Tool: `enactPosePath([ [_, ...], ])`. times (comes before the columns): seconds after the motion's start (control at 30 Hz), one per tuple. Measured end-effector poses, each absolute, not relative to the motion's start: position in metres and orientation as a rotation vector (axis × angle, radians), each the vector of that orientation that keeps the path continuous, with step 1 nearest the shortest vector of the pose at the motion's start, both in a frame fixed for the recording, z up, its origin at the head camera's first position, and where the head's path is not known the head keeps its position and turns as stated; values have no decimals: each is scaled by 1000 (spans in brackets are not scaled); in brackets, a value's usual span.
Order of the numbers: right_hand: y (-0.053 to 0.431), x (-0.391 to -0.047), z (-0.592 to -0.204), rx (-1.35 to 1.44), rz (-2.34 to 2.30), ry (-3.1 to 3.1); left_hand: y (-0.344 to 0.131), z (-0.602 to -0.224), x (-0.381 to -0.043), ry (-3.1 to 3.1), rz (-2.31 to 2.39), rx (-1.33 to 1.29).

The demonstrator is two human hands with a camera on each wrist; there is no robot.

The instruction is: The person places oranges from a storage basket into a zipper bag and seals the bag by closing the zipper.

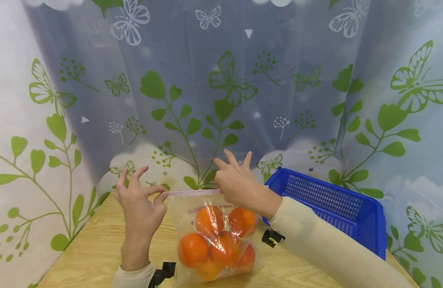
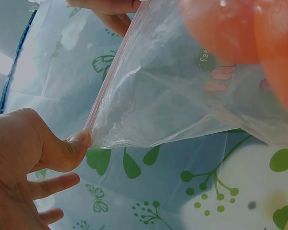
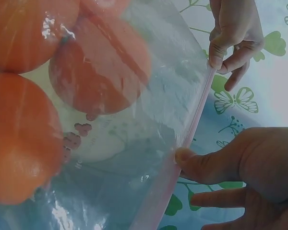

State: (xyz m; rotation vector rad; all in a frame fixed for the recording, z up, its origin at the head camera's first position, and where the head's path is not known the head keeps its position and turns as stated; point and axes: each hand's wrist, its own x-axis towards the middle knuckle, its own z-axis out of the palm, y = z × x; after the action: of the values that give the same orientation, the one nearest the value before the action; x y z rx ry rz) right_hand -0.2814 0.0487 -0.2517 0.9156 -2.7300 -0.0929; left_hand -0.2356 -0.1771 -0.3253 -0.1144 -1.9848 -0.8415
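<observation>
A clear zip bag [image 1: 185, 208] with a pink seal strip [image 1: 194, 193] along its top holds several oranges [image 1: 193, 250]. My left hand [image 1: 140, 216] pinches the strip's left corner between thumb and index finger, the other fingers spread upward. Farther right along the same strip, my right hand [image 1: 239, 182] pinches it between thumb and index finger, its other fingers raised. In the right wrist view the right thumb [image 3: 197, 163] presses flat on the strip. The left wrist view shows the left thumb [image 2: 77, 146] at the bag's corner.
To the right stands a blue plastic basket [image 1: 378, 228] with slotted walls, partly behind my right forearm. Beneath everything is a wood-grain table [image 1: 84, 248]. A curtain [image 1: 192, 52] printed with butterflies and leaves hangs behind and at both sides.
</observation>
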Motion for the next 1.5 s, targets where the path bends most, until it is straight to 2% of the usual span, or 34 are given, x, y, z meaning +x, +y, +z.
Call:
enactPosePath([
  [1.5,75,-287,-251,909,-37,-2733,-181,-327,-236,-1998,-834,-93],
])
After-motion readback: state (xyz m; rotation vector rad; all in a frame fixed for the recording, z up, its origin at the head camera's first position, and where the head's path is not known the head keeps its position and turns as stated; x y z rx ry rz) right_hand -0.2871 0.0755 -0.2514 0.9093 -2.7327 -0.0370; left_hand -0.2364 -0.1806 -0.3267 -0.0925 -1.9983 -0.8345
